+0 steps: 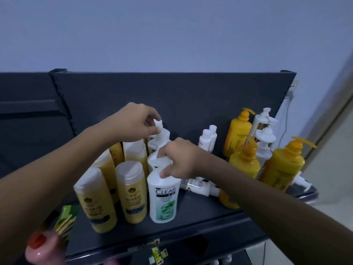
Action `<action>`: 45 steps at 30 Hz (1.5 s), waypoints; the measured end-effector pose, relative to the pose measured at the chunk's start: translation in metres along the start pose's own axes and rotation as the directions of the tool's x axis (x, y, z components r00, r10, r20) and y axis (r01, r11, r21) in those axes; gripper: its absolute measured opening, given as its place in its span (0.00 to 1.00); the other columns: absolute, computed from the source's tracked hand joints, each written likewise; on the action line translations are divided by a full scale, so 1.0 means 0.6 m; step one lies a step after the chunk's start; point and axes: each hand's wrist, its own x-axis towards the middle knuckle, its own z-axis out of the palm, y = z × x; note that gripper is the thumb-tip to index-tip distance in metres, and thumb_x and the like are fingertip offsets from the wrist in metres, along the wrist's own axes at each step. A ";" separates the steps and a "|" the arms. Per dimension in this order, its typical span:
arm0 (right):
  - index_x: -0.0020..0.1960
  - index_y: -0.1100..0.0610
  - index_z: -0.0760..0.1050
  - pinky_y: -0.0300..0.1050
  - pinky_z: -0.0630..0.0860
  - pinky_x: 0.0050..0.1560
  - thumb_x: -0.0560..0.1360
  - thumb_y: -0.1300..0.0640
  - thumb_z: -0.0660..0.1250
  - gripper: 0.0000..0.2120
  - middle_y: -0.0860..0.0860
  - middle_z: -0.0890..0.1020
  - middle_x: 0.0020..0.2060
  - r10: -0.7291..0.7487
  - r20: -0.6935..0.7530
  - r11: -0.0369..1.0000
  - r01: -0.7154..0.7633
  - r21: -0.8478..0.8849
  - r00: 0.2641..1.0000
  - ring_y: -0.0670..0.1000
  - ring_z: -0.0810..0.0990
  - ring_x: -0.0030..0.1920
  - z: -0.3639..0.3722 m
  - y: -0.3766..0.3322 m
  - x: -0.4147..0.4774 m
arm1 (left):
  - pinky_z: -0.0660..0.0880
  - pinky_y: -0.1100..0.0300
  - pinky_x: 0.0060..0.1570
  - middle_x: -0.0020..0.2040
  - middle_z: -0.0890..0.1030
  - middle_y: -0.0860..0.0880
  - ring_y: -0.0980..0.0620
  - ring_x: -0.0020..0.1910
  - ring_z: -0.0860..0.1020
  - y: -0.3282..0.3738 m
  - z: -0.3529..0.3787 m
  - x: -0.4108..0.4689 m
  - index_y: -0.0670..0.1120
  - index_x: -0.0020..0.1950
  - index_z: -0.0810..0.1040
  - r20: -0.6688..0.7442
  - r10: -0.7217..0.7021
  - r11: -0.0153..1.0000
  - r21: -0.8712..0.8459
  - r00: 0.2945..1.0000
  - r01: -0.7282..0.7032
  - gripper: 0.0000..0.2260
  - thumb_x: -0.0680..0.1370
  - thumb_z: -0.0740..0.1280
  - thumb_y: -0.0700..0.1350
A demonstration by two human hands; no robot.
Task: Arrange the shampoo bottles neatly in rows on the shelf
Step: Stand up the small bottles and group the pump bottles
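- The dark shelf point(200, 222) holds many bottles.
- On its left side stand yellow bottles point(131, 192) with white caps, close together in rows.
- Just beside them is a line of white bottles going back toward the wall. The front white bottle point(163, 199) has a green label that says CLEAR.
- The right hand point(179, 157) rests on top of the front white bottle, with its fingers curled over the cap and the thumb pressing on the shoulder.
- The left hand point(137, 121) reaches farther back and pinches the cap of the back white bottle point(159, 139) between thumb and fingers.
- On the right side, big yellow pump bottles point(282, 167) and white pump bottles point(264, 138) stand mixed up.
- Two small white bottles point(208, 137) stand near the back wall.
- A white bottle point(200, 185) lies on its side under the right arm.
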 end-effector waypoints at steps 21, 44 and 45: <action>0.63 0.51 0.81 0.46 0.81 0.54 0.73 0.47 0.76 0.20 0.45 0.85 0.51 0.005 -0.209 0.995 -0.025 -0.093 0.978 0.44 0.82 0.50 -0.182 0.353 -0.180 | 0.80 0.53 0.54 0.49 0.86 0.55 0.55 0.50 0.83 0.215 0.119 0.089 0.53 0.58 0.84 0.054 -0.047 0.998 0.050 0.997 0.045 0.12 0.75 0.74 0.51; 0.31 0.46 0.69 0.42 0.65 0.32 0.73 0.47 0.76 0.18 0.44 0.69 0.29 -0.197 0.042 0.938 0.200 -0.284 0.980 0.43 0.67 0.31 -0.153 0.515 -0.108 | 0.79 0.56 0.48 0.52 0.79 0.58 0.60 0.50 0.78 0.409 0.340 0.104 0.60 0.57 0.76 0.046 -0.184 0.934 -0.304 0.982 0.189 0.28 0.61 0.78 0.65; 0.35 0.47 0.74 0.42 0.66 0.33 0.73 0.47 0.75 0.13 0.43 0.69 0.30 -0.186 0.036 0.940 0.188 -0.283 0.982 0.43 0.68 0.32 -0.152 0.517 -0.104 | 0.79 0.56 0.48 0.52 0.78 0.58 0.60 0.50 0.77 0.415 0.345 0.108 0.61 0.57 0.76 0.043 -0.180 0.933 -0.308 0.983 0.184 0.28 0.61 0.78 0.65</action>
